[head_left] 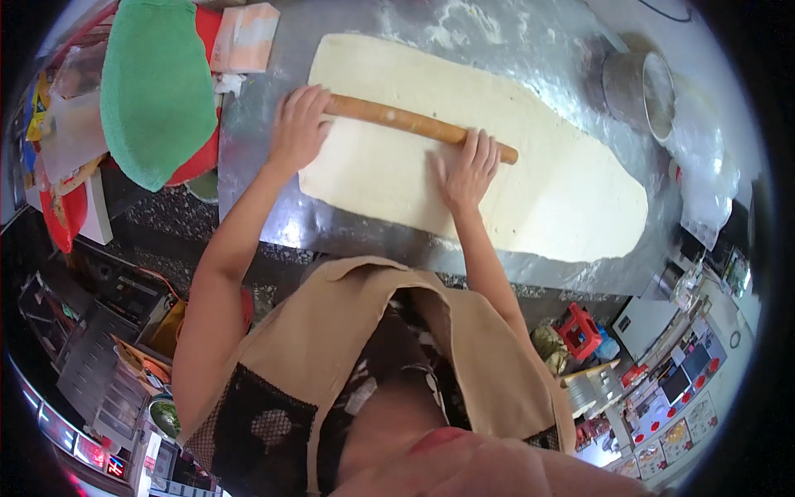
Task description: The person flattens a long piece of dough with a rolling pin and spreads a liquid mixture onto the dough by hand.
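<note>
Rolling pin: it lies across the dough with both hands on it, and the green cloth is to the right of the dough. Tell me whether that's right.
Not quite: the head view shows the green cloth to the left of the dough. The rolling pin does lie across the dough, with the left hand and right hand on it.

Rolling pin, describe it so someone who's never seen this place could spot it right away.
Find the big metal table, then the pale dough sheet spread on it. The rolling pin lies slantwise across the dough sheet, the left hand on its left end, the right hand near its other end. It is the long brown rod, unlike the flat dough sheet and the round metal pot.
</note>
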Action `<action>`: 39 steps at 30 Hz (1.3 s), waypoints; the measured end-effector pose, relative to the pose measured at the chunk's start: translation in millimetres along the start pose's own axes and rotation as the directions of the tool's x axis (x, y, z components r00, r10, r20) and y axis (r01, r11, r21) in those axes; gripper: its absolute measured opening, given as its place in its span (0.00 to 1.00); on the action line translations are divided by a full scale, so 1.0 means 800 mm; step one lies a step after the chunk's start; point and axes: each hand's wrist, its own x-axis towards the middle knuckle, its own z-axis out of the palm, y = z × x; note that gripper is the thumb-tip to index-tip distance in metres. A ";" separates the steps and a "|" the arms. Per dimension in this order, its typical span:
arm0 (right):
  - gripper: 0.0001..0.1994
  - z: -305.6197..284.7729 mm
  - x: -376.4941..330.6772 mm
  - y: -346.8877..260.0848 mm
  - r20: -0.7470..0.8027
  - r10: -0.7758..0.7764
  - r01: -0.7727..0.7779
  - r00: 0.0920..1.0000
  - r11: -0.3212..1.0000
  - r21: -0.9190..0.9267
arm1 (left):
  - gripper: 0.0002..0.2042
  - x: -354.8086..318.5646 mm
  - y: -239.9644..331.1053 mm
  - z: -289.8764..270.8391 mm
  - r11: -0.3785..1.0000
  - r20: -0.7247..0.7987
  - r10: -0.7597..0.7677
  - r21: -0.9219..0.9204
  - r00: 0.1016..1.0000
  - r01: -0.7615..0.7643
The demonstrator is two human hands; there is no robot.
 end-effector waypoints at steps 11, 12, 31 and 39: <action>0.21 -0.067 0.041 0.113 0.197 -0.431 0.414 0.881 0.902 0.123 | 0.19 -0.055 0.028 -0.063 0.977 0.326 0.212 -0.063 0.921 -0.203; 0.21 -0.075 0.056 0.120 0.184 -0.464 0.442 0.866 0.884 0.148 | 0.18 -0.077 0.046 -0.068 0.981 0.460 0.196 -0.104 0.866 -0.166; 0.36 -0.032 0.082 0.215 0.282 -0.862 0.728 0.421 0.506 0.462 | 0.36 -0.187 0.475 0.040 0.696 0.549 -0.434 -0.300 0.715 0.653; 0.29 0.031 0.095 0.056 -0.040 -0.876 0.809 0.481 0.426 0.405 | 0.24 -0.162 0.355 -0.032 0.503 -0.181 -0.824 0.204 0.537 0.840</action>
